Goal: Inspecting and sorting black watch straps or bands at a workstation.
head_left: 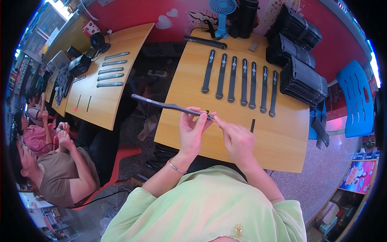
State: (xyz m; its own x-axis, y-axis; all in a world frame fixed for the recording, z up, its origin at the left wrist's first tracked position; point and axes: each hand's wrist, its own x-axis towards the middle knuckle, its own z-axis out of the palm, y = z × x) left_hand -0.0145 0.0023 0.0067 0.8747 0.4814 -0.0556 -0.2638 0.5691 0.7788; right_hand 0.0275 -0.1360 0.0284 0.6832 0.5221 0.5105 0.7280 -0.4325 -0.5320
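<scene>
Your pale wooden table [278, 149] carries the work. Along its right edge, toward the far right corner, sit stacks of black straps [303, 82], apparently the bulk of the batch; whether they're finished, you can't tell from here. Seven separate straps [244, 82] lie in a row across the far half, side by side but apart, seemingly laid out singly. Another strap [161, 104] is in your hands, raised above the table's left part, its free end reaching past the left edge; that piece looks mid-work. Your left hand [191, 133] pinches it near its inner end between thumb and fingers; your right hand [238, 139] has its fingertips drawn close together at that same end, but you can't see whether they grip it.

The tabletop is smooth, with a light grain. The stacks are thick and layered, at least one cinched by a band. The row's straps are flat, dark and matte, round-ended, with a pale mark at the far end and a slotted loop at the near one. Smallest is a narrow, straight black strip [252, 126], right of centre toward the near edge.
</scene>
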